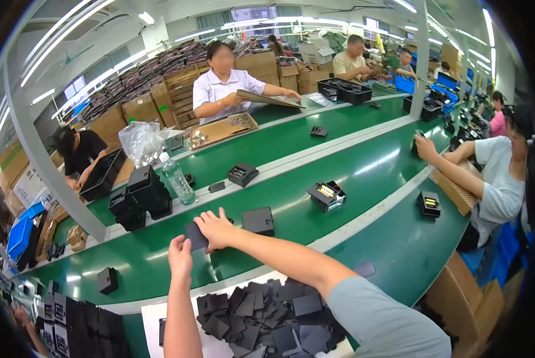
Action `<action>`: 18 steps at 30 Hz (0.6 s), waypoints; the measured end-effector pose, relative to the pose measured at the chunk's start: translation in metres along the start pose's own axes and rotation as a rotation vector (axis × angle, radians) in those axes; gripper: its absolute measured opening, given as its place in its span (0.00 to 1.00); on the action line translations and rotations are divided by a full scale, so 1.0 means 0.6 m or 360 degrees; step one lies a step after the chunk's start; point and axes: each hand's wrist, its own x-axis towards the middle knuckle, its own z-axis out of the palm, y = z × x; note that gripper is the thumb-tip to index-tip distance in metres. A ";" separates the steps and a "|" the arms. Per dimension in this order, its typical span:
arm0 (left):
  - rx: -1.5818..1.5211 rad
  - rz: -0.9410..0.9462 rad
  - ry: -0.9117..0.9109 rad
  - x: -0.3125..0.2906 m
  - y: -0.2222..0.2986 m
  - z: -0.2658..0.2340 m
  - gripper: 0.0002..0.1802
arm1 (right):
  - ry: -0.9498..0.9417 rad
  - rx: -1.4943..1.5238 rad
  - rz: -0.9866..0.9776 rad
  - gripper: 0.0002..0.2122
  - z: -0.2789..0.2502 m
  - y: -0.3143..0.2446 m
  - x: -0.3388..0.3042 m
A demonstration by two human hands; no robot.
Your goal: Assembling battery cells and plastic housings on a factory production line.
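A long, glossy green surface (294,209) carried scattered black boxes: a closed box (258,221), an open box with yellow parts (327,196) and a small box (107,280) farther left. At its near edge, a white sheet (151,319) lay beneath heaped flat black pieces (261,316).

Person wears a short, loose sleeve of plain pale grey-blue cloth (387,319) on the right arm; surface matte, light soft folds, shade a bit darker in the creases. Hem is a simple edge circling the arm around the elbow, cloth wider than the arm itself. Bare right forearm (279,256) below it, slim, narrowing to the wrist; bare right hand (215,230). Left side: bare, slim left forearm (182,313), tapering likewise, and bare left hand (180,256). Left sleeve out of frame; fingernail detail too small to tell.
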 end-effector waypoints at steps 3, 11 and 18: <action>0.0018 0.0063 0.0258 -0.056 0.018 -0.013 0.14 | -0.0198 0.0078 0.0357 0.47 0.021 -0.011 0.031; -0.0283 -0.0096 0.0057 -0.121 0.010 -0.058 0.14 | -0.0050 0.0285 0.0716 0.47 0.018 -0.014 0.048; -0.0517 -0.0208 0.0296 -0.165 -0.012 -0.047 0.24 | -0.0082 0.1549 0.0172 0.42 -0.025 -0.054 -0.031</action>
